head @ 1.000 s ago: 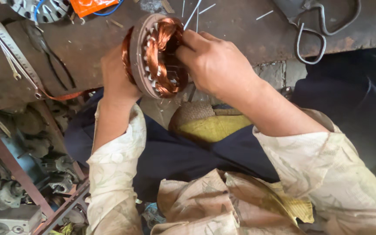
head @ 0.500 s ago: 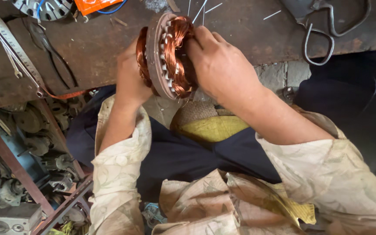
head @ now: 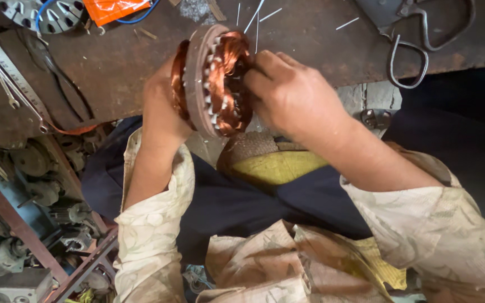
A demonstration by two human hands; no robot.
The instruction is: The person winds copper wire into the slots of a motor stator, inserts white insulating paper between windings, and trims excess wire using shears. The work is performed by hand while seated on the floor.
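A round motor stator with copper wire windings is held upright on its edge above the front of a dark workbench. My left hand grips it from behind, against the rear copper coils. My right hand is at the front face, its fingertips pressed into the copper winding on the right side of the ring. Both forearms wear pale patterned sleeves.
Metal shears lie at the bench's far right. An orange packet, another stator and a steel ruler sit at the left. Thin white slips lie behind the stator. Old motor parts fill the floor at left.
The stator and both hands have shifted slightly up and right in view. My right hand's fingers have moved from over the top of the ring to its front winding.
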